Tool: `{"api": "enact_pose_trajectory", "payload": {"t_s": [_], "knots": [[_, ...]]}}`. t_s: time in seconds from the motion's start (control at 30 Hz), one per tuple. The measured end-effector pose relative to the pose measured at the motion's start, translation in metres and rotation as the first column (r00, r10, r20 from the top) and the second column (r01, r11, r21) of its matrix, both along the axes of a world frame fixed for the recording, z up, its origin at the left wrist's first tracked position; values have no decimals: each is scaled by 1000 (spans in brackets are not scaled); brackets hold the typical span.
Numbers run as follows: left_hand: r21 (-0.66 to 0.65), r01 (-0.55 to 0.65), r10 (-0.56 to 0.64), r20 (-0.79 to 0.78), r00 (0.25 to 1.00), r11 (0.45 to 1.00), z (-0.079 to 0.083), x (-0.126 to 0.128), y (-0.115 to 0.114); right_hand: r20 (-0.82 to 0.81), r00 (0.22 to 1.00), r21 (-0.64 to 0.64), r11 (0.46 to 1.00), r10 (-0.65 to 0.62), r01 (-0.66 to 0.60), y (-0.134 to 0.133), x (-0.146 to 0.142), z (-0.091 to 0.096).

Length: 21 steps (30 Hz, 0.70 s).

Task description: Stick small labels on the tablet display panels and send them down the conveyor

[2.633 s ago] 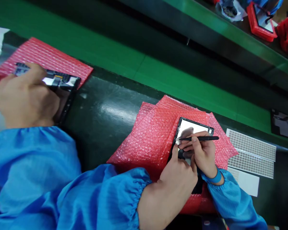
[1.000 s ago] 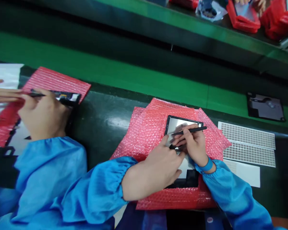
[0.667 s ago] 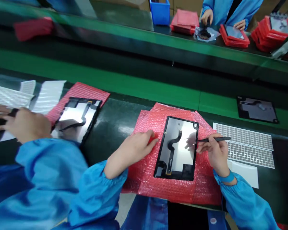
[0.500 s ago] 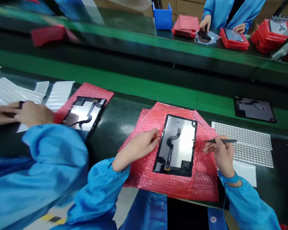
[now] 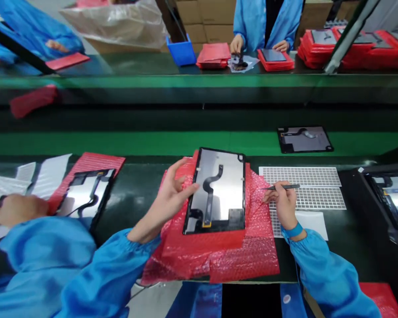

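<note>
A flat tablet screen panel (image 5: 230,190), back side up with a silvery plate, black border and curved ribbon cable (image 5: 208,190), lies slightly tilted on red bubble-wrap sheets (image 5: 215,260). My left hand (image 5: 172,192) is at the panel's left edge, fingers apart, with the thumb tip over the border. To the panel's right, my right hand (image 5: 283,203) pinches dark tweezers (image 5: 288,186), their tip pointing left above the bubble wrap. A blue band circles that wrist. White sheets with a grid of small squares (image 5: 305,176) lie just beyond this hand.
Another panel (image 5: 305,140) rests on the green strip behind. At right stands a black tray (image 5: 378,212) holding panels. On the left, a co-worker's hands (image 5: 20,212) are beside a similar panel (image 5: 82,194). Across the bench, another person works among red stacks (image 5: 214,55).
The view has turned right and levelled. My left hand has opened its fingers at the panel's edge. The panel looks slightly raised and shifted on the red sheets. The tweezers stay in my right hand.
</note>
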<state>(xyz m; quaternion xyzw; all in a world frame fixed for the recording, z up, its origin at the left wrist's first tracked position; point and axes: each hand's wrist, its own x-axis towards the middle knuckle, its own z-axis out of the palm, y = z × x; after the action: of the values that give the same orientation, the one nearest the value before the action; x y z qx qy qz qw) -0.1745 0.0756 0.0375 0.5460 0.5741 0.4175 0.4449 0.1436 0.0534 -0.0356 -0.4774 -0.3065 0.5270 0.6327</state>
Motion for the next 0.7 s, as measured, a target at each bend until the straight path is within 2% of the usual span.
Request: {"api": "enact_pose_trajectory", "payload": {"t_s": [0.07, 0.17, 0.27, 0.37, 0.43, 0.5, 0.63, 0.7], "knots": [[-72, -52, 59, 102, 993, 996, 1, 6, 42, -22, 999, 11, 1000, -29, 29, -2, -2, 2], [-111, -191, 208, 178, 962, 975, -5, 23, 125, -47, 996, 8, 997, -72, 72, -3, -4, 5], [-114, -249, 265, 162, 951, 962, -15, 47, 207, -66, 994, -3, 996, -89, 89, -3, -4, 4], [-125, -265, 278, 104, 955, 956, -25, 63, 264, -81, 993, -5, 996, -89, 89, -2, -4, 2], [-134, -265, 273, 42, 961, 955, -31, 66, 284, -91, 992, -3, 996, -91, 91, -2, -5, 2], [-138, -259, 256, -41, 966, 956, -34, 63, 293, -103, 990, -5, 996, -95, 95, -2, -6, 2], [-86, -233, 207, -242, 948, 969, -32, 54, 296, -132, 988, -17, 996, -86, 84, -1, -9, 4], [-42, -180, 157, -325, 933, 983, -28, 59, 296, -140, 988, -18, 997, -72, 70, -2, -10, 4]]}}
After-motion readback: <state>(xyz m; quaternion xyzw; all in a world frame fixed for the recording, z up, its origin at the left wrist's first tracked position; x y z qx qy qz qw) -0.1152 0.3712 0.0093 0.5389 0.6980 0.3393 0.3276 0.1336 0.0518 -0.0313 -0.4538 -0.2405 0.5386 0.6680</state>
